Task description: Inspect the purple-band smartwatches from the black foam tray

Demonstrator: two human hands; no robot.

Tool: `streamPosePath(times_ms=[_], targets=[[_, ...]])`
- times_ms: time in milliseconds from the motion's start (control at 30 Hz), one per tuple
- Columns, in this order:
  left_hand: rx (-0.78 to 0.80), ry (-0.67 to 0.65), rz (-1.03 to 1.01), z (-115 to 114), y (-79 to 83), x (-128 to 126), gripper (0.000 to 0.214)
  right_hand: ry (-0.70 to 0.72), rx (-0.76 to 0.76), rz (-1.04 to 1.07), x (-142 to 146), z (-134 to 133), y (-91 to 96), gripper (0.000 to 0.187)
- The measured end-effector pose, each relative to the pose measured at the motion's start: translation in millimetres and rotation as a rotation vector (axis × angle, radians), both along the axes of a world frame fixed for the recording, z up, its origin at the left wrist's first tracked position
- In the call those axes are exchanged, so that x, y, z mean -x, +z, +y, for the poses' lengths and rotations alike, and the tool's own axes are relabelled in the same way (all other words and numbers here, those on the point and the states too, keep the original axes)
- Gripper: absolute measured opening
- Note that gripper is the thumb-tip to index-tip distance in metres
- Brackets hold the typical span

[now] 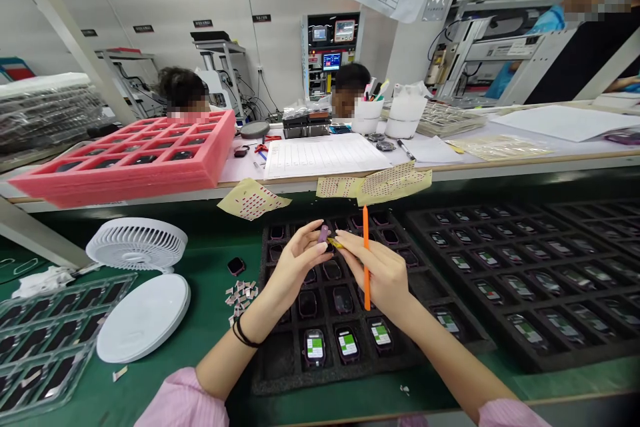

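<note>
Currently, both hands are closed and working together above the tray. The left hand (300,263) grasps a small purple part (323,234) between thumb and fingertips. The right hand (375,273) is clenched around an orange stick (367,280), which stands nearly upright through the grip. Its thumb and forefinger also pinch a small yellow piece (336,243). That piece lies just beside the purple part; whether the two touch cannot be determined.

Directly beneath the grip is a black foam tray (265,380) divided into compartments. Smartwatches with green-and-white screens (315,347) occupy the row nearest the person. A second black foam tray (525,353) lies to the right of the grip, its watches also showing green-and-white screens.

Left of the grip are a loose dark watch (236,266) and a small heap of pale pieces (241,298). Further left stands a white desk fan (136,244), with a clear plastic tray (45,347) beyond it. Perforated yellow backing sheets (375,185) lie just past the grip, at the bench edge. On the bench beyond sit a pink foam tray (120,183) and a printed paper form (320,155). Two co-workers (183,90) are seated further off.
</note>
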State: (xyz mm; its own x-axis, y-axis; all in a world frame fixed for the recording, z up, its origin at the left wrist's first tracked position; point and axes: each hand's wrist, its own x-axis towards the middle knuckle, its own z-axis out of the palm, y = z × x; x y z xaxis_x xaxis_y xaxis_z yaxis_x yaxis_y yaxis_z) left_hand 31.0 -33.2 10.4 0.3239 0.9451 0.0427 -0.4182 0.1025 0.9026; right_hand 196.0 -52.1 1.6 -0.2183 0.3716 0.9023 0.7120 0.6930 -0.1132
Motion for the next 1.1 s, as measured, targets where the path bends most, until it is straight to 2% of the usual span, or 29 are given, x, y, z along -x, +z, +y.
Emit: streamPosePath(times_ms=[133, 233, 500, 833, 967, 1100], targets=[[0.067, -0.151, -0.046, -0.2, -4.5, -0.3, 0.044, 0.001, -0.112, -0.066, -3.4, 3.0, -1.0, 0.048], [0.092, -0.190, -0.082, -1.3, -9.0, -1.3, 0.043, 0.001, -0.121, -0.086, -1.6, 4.5, -3.1, 0.054], [0.134, -0.141, -0.161, -2.7, -14.0, -4.2, 0.043, -0.004, -0.103, -0.165, 4.7, -2.4, 1.4, 0.052], [0.224, -0.119, -0.231, -10.6, -10.1, -13.3, 0.047, -0.088, -0.193, -0.174, 13.1, -8.7, -1.3, 0.060], [0.212, -0.107, -0.190, -14.1, -15.7, -17.8, 0.044, -0.087, -0.237, -0.121, 12.0, -6.1, -5.8, 0.053], [0.167, -0.106, -0.146, -19.4, -16.5, -20.5, 0.040, -0.003, -0.174, -0.066, 10.7, -5.1, -6.7, 0.037]])
